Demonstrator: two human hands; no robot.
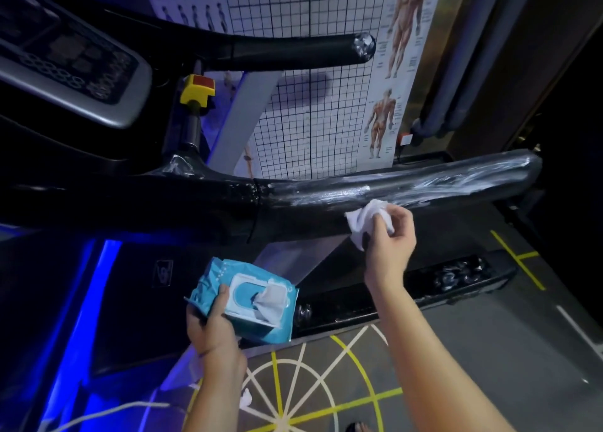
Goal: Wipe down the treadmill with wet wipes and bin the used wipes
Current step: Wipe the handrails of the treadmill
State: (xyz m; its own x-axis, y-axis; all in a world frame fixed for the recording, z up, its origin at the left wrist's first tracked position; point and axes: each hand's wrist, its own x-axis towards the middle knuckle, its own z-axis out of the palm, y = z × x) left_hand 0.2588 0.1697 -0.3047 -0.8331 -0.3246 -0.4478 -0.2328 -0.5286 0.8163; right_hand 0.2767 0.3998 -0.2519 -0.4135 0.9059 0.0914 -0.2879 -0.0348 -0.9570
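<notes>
Handrail — black, glossy, streaked under clear film wrap. Wipe: soft white cloth, crumpled. Pack — crinkled blue plastic film, glossy. Console rim: matt grey plastic.

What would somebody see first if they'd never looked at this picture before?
Probably the white wipe bunched in the right hand, held against the streaky black handrail in the middle. Then the blue wipes pack gripped by the left hand lower down, lid open with a wipe poking out, and the yellow and red button up on the left.
</notes>
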